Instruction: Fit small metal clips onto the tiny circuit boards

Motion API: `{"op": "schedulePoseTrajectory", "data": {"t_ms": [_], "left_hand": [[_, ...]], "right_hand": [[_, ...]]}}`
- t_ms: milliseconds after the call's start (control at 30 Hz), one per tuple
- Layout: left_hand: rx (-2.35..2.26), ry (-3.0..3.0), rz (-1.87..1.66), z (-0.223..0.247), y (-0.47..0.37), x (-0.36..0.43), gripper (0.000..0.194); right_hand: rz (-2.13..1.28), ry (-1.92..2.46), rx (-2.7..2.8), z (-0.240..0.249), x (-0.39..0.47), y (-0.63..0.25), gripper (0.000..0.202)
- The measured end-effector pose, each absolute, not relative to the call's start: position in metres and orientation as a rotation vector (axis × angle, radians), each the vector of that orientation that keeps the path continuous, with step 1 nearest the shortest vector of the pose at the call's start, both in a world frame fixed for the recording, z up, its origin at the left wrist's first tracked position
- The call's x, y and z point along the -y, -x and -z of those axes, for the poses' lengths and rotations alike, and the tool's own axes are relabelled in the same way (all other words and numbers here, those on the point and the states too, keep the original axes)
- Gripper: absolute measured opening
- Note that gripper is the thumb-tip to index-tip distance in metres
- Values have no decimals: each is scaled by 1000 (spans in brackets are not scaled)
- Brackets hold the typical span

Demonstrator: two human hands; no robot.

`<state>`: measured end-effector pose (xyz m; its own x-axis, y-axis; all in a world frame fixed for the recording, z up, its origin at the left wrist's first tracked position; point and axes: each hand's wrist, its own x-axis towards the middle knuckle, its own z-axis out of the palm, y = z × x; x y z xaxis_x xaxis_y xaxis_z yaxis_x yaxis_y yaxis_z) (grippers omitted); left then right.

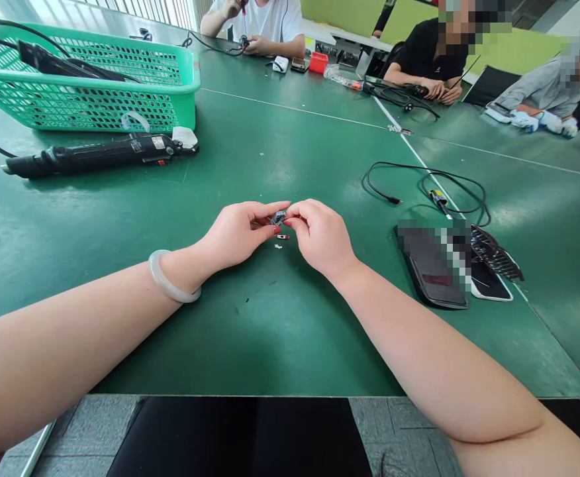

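Observation:
Between the thumb and fingers of my left hand is a small dark grey part with fine detail; its exact kind is too small to make out. My right hand has its thumb and forefinger pinched against the right side of this part. Whether the right fingertips also hold something tiny is hidden. Just below the fingertips, a small reddish metallic piece lies on the green tabletop. Beside it are tiny whitish bits.
At the left stand a green plastic basket with black tools and a black electric screwdriver. A black cable, a dark phone or case, a white-edged phone and a black hair claw lie right. Several people sit across the table.

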<state>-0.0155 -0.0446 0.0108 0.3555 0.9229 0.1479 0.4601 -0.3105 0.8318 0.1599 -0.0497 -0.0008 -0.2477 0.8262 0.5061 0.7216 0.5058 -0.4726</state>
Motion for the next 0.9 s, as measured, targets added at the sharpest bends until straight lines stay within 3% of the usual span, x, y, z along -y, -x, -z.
{"op": "schedulePoseTrajectory", "data": {"t_ms": [433, 900], "left_hand": [[-1282, -2213, -802, -14, 17, 44, 43], [-1266, -2080, -881, -14, 16, 46, 41]], "right_hand": [[-11, 1275, 2114, 1, 50, -159, 16], [-273, 1253, 1936, 0, 54, -158, 14]]}}
